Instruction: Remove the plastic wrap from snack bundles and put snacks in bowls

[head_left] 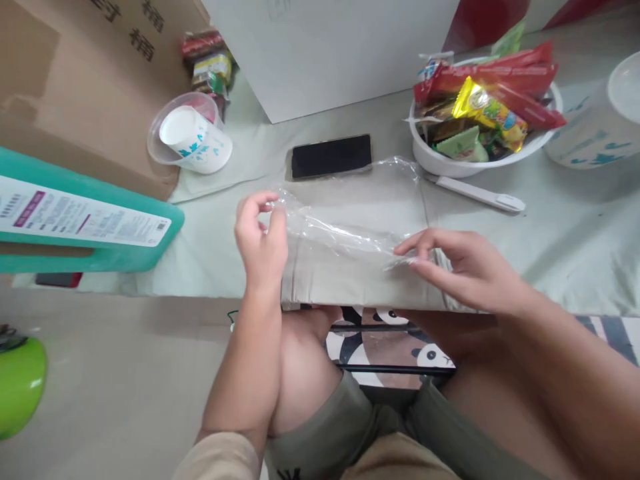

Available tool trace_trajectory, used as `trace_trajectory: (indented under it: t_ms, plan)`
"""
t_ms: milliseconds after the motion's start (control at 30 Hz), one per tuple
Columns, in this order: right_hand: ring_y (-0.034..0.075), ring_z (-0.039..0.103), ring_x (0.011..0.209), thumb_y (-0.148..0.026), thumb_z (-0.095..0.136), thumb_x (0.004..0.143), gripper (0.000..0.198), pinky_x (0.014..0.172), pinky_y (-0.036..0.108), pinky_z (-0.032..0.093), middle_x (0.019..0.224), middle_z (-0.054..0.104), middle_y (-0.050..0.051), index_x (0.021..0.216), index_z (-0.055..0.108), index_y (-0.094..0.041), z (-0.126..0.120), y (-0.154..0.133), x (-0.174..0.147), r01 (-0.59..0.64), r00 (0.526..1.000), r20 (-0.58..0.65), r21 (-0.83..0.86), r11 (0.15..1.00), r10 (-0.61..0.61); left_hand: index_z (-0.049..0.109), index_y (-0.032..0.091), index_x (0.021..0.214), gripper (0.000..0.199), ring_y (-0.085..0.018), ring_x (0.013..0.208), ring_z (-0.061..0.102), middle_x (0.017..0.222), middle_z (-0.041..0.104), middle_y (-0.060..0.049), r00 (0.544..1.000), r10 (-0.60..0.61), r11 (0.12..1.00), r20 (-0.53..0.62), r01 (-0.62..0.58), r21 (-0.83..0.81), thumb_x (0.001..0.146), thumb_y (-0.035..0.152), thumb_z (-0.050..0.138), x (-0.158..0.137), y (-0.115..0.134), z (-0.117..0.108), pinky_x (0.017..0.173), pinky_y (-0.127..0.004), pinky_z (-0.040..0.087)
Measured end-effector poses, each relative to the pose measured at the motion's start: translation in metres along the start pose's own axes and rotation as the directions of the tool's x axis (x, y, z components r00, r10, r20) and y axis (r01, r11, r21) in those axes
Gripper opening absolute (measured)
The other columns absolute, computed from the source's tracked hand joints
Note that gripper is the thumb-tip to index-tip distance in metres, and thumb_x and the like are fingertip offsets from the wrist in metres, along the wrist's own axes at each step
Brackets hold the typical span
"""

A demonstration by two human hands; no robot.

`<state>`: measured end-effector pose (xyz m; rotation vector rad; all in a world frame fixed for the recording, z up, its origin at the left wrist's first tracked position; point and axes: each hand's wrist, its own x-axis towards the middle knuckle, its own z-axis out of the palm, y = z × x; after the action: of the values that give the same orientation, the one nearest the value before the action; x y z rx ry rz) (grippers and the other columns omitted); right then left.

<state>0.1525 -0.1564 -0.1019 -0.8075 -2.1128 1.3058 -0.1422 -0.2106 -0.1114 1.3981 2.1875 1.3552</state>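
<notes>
A clear plastic bag or film (345,233) is stretched between my two hands over the pale tablecloth. My left hand (263,233) pinches its left end between thumb and fingers. On the other side, my right hand (450,263) grips the lower right edge with thumb and fingertips. The film's far edge curves up near a black phone (332,157) lying face up just beyond it. To the right of the film, a white utility knife (477,193) rests on the cloth. Whether the film is a bag or a loose sheet I cannot tell.
A white bowl (445,160) of wrapped snacks stands at the back right, beside a large white paper tub (595,133). At the left are paper cups (200,140), a green container (165,230) and a cardboard box (95,87). A white box (340,60) stands behind the phone.
</notes>
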Motion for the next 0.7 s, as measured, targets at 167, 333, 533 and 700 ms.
trace_trajectory:
  t_ms: [167,333,533,700]
  plan:
    - [0.019,0.074,0.071,-0.044,0.073,0.089,0.03,0.07,0.035,0.058,0.071,0.073,-0.002,0.073,0.055,-0.025,0.0,0.01,0.008,-0.067,0.879,-0.412,0.388,0.919,0.238,0.068,0.022,0.109,0.033,-0.03,0.118,0.063,0.122,0.068,-0.01,0.84,0.463,0.865,0.284,-0.498,0.062,0.085,0.043,0.068,-0.039,0.024,-0.012,0.103,-0.05,0.05]
    - [0.018,0.072,0.064,-0.037,0.077,0.085,0.025,0.066,0.033,0.058,0.066,0.071,-0.004,0.074,0.058,-0.025,0.009,0.014,0.016,0.015,0.81,-0.528,0.455,0.89,0.256,0.067,0.021,0.128,0.047,-0.037,0.145,0.048,0.152,0.056,-0.014,0.664,0.335,0.811,0.668,-0.565,0.155,0.081,0.024,0.072,-0.046,0.026,-0.009,0.116,-0.055,0.045]
    - [0.02,0.072,0.064,-0.04,0.072,0.088,0.024,0.07,0.038,0.061,0.065,0.069,-0.004,0.076,0.054,-0.028,0.009,0.015,0.021,-0.074,0.739,-0.596,0.393,0.917,0.315,0.071,0.022,0.082,0.016,-0.021,0.098,0.074,0.102,0.077,-0.003,0.958,0.195,0.971,0.209,-0.219,0.099,0.085,0.012,0.058,-0.037,0.009,-0.026,0.091,-0.038,0.06]
    - [0.029,0.074,0.107,-0.045,0.066,0.09,0.019,0.099,0.051,0.056,0.106,0.077,0.004,0.087,0.053,-0.031,0.009,0.018,0.017,-0.096,0.819,-0.512,0.321,0.942,0.258,0.068,0.022,0.082,0.014,-0.016,0.075,0.073,0.076,0.072,0.0,0.979,-0.143,0.955,0.143,0.175,-0.24,0.089,0.023,0.056,-0.035,0.002,-0.023,0.069,-0.029,0.061]
